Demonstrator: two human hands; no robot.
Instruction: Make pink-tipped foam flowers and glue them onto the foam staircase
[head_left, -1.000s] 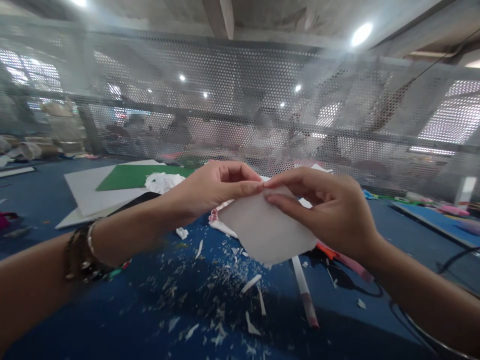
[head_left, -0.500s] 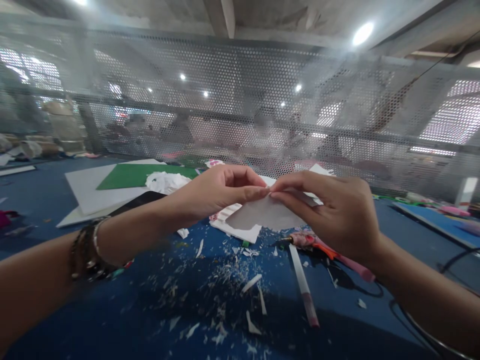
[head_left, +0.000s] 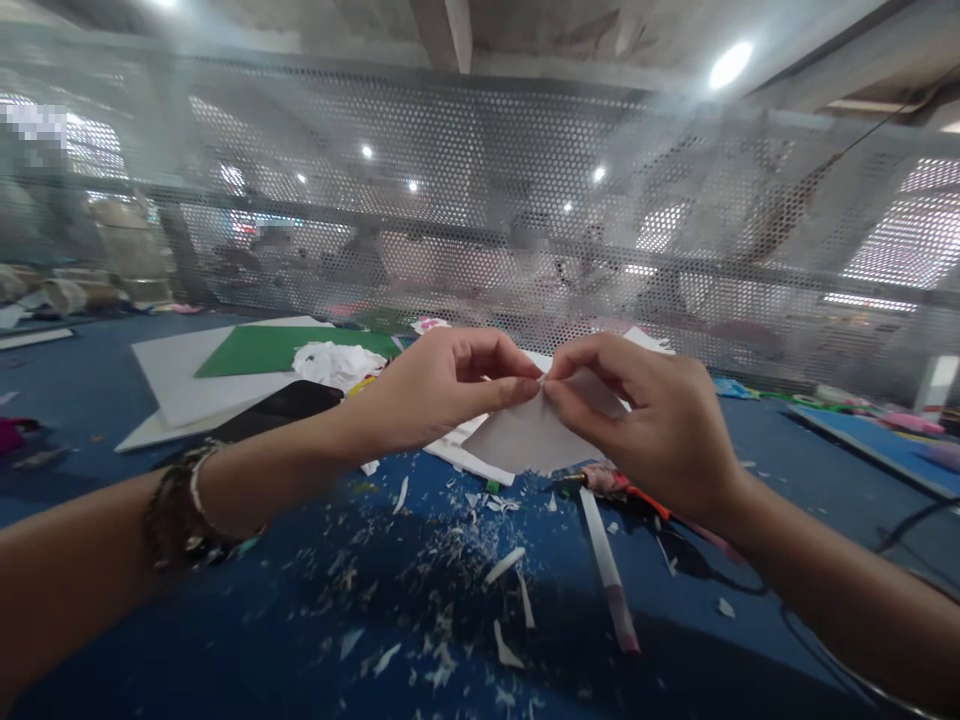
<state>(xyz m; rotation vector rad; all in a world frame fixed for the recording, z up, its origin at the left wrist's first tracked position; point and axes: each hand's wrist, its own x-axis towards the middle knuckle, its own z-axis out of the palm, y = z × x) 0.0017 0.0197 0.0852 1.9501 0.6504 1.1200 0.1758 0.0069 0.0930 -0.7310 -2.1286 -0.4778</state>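
Note:
Between my two hands hangs a thin white sheet of paper (head_left: 525,440), pinched at its top edge and fanning out below. My left hand (head_left: 472,385) closes thumb and forefinger on that edge. Right beside it, fingertips almost touching, my right hand (head_left: 637,395) pinches the same edge. Behind and below the sheet is a stack of white paper or card (head_left: 465,458), partly covered. Under my right hand lies a pink-handled tool with a metal tip (head_left: 604,478), apparently wired. A glue stick (head_left: 609,570) rests nearer to me.
Paper scraps (head_left: 450,560) litter the blue table (head_left: 247,640). To the left lie a green sheet (head_left: 255,350), white boards (head_left: 172,375), crumpled white paper (head_left: 337,365) and a dark flat object (head_left: 281,410). A blue board (head_left: 877,445) lies right. A perforated metal screen (head_left: 465,180) stands behind.
My right hand has shifted slightly left and its fingers have bent more at the pinch. The hanging paper shows a little lower and wider. My left hand has barely moved.

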